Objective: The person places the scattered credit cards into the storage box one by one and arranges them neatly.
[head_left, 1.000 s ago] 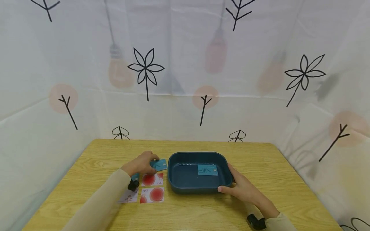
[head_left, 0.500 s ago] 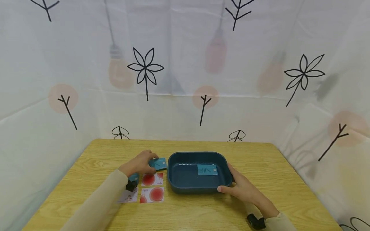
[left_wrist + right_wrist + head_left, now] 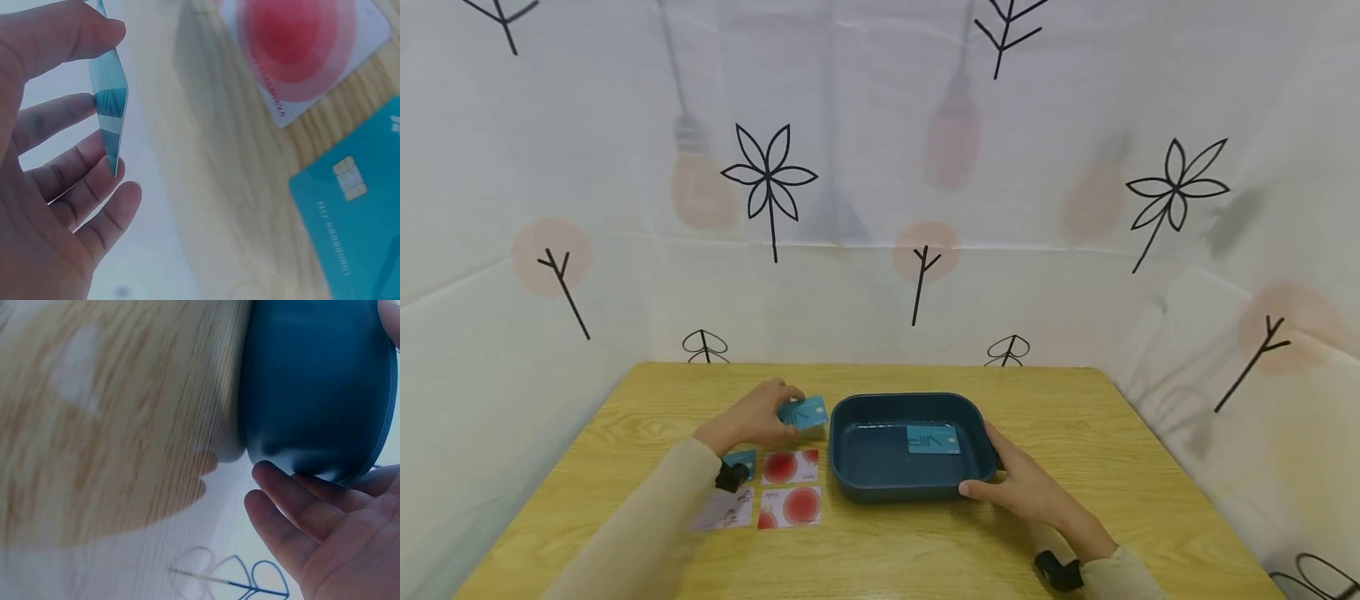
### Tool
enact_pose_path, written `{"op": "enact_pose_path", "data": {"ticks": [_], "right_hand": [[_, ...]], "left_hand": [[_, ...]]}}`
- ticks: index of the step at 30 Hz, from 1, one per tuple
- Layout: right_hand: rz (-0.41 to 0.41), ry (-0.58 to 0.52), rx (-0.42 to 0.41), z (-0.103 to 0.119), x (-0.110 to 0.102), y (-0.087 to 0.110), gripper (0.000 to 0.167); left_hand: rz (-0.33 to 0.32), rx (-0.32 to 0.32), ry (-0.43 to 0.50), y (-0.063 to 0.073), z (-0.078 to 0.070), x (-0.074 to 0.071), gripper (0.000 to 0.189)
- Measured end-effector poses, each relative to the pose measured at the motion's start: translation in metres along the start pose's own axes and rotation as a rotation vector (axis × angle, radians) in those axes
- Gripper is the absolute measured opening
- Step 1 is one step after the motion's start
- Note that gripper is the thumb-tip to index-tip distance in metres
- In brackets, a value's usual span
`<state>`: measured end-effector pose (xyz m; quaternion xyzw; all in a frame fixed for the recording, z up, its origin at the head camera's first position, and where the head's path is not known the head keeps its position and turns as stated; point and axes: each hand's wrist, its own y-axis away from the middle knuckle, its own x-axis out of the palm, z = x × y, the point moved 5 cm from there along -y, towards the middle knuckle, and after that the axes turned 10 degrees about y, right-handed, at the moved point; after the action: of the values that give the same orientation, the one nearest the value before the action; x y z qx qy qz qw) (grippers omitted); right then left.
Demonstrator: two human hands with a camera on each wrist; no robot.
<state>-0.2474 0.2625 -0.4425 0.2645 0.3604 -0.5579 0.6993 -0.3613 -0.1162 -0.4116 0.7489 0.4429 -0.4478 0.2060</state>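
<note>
My left hand [image 3: 754, 415] pinches a teal VIP card [image 3: 805, 412] between thumb and fingers, lifted off the table just left of a dark blue baking dish [image 3: 872, 454]. Seen nearly edge-on in the left wrist view, that card [image 3: 111, 106] is tilted, its edge under the thumb. Inside the dish lies another teal VIP card [image 3: 933, 439], flat on the bottom, right of centre. My right hand [image 3: 1033, 487] grips the dish's right end, thumb at the front corner and fingers along the side. In the right wrist view, fingers [image 3: 294, 500] touch the dish's outer wall [image 3: 312, 381].
Under the left forearm lies a teal card [image 3: 742, 462], partly covered. Beside it are two white cards with red circles, a back one [image 3: 790, 467] and a front one [image 3: 790, 507], plus a pale pink card [image 3: 724, 510]. A patterned cloth [image 3: 850, 317] hangs behind the wooden table [image 3: 880, 558].
My left hand has raised the teal card slightly off the table, away from the viewer. The right hand and dish stay in place; the head view has shifted a little.
</note>
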Motion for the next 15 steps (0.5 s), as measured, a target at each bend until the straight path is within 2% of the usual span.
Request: {"op": "enact_pose_path", "data": {"ticks": [7,15], "right_hand": [[0.006,0.007,0.011,0.002,0.001,-0.001,0.109],[0.007,0.012,0.018,0.003,0.000,-0.001,0.109]], "left_hand": [[-0.008,-0.005,0.001,0.001,-0.004,-0.006,0.051],[-0.016,0.045,0.000,-0.002,-0.011,-0.015,0.051]]}}
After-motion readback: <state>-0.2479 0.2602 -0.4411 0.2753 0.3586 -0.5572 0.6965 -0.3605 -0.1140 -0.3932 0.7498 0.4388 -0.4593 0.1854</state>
